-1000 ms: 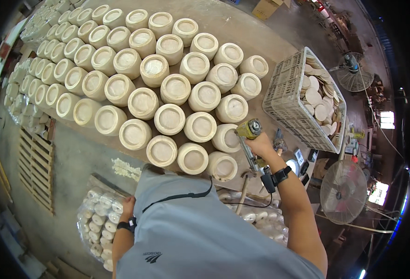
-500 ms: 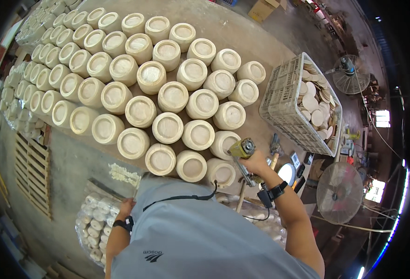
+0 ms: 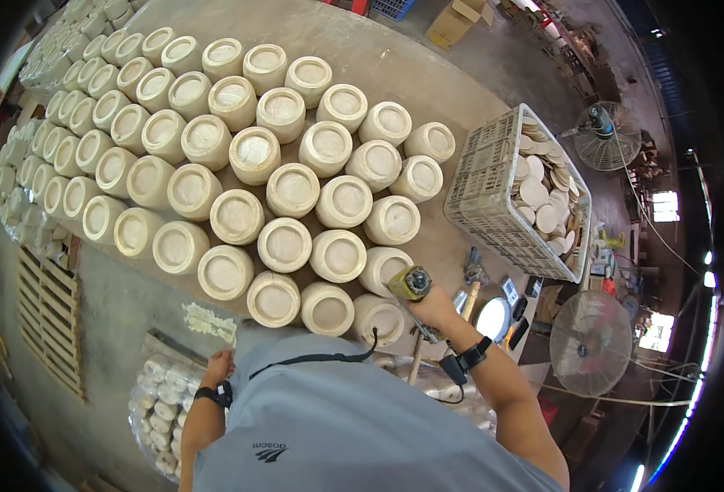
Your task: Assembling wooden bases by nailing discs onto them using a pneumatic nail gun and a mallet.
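In my right hand (image 3: 434,308) is a yellow-green nail gun (image 3: 409,284), its body held beside the near right corner of a large group of pale, barrel-shaped pieces. Closest to the gun is one such barrel-shaped piece (image 3: 385,271), partly hidden behind it. Another barrel-shaped piece (image 3: 377,321) stands just nearer to me. All have round, recessed tops facing up. My left hand (image 3: 221,365) hangs low at my left side by the table's near edge, fingers curled; whether anything is in them I cannot make out.
At the right of the table (image 3: 448,246) stands a plastic crate (image 3: 478,201) full of thin round discs. Beyond my right hand lie a second tool (image 3: 474,266) and a round white-faced object (image 3: 493,316). Fans, a pallet (image 3: 46,316) and plastic-wrapped bundles (image 3: 161,394) surround the table.
The whole view has shifted slightly, with the table's contents now further left. My right hand has moved a little nearer to me with the nail gun. The barrel-shaped pieces stand as before.
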Demonstrator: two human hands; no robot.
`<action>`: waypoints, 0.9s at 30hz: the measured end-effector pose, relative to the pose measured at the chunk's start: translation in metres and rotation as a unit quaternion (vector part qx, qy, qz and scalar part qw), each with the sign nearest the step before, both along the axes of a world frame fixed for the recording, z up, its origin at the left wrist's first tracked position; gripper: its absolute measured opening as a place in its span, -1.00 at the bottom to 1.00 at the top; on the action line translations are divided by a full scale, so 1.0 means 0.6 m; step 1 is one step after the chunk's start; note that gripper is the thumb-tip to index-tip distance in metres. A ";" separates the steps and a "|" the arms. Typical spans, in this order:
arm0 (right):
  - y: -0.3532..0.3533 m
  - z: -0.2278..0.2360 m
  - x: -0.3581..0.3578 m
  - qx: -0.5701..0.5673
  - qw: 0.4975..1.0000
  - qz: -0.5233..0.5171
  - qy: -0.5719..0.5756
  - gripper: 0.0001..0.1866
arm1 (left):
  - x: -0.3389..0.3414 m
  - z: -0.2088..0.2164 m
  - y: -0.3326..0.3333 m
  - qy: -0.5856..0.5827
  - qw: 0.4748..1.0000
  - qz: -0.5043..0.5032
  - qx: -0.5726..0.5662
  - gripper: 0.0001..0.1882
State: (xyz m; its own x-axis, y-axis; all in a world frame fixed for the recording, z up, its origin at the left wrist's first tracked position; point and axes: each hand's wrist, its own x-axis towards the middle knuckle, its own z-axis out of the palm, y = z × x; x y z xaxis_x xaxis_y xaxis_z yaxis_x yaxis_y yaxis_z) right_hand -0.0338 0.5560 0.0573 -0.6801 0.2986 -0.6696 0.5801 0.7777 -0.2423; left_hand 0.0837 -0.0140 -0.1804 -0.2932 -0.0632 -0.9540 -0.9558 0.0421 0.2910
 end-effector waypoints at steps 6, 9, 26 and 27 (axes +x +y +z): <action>0.095 -0.006 -0.070 -0.062 0.988 -0.060 0.125 -0.70 | 0.013 -0.016 0.003 0.033 0.999 -0.026 -0.008 -0.72; 0.105 0.008 -0.173 0.004 0.987 -0.109 0.121 -0.63 | 0.012 0.011 0.001 0.029 0.999 -0.016 -0.014 -0.74; 0.080 0.012 -0.242 -0.055 0.992 -0.063 0.097 -0.74 | 0.118 -0.100 -0.039 0.168 0.894 -0.356 -0.214 -0.59; 0.080 0.005 -0.232 -0.054 0.992 -0.062 0.096 -0.74 | 0.111 -0.091 -0.043 0.179 0.827 -0.479 -0.234 -0.61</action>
State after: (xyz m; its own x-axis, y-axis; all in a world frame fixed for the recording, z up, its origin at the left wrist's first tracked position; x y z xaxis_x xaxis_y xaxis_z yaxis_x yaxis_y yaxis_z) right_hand -0.1730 0.6037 0.0604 -0.7611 0.3209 -0.5637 0.6041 0.6670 -0.4360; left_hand 0.1503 -0.0396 -0.2351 -0.6802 0.0245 -0.7326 -0.2749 0.9180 0.2858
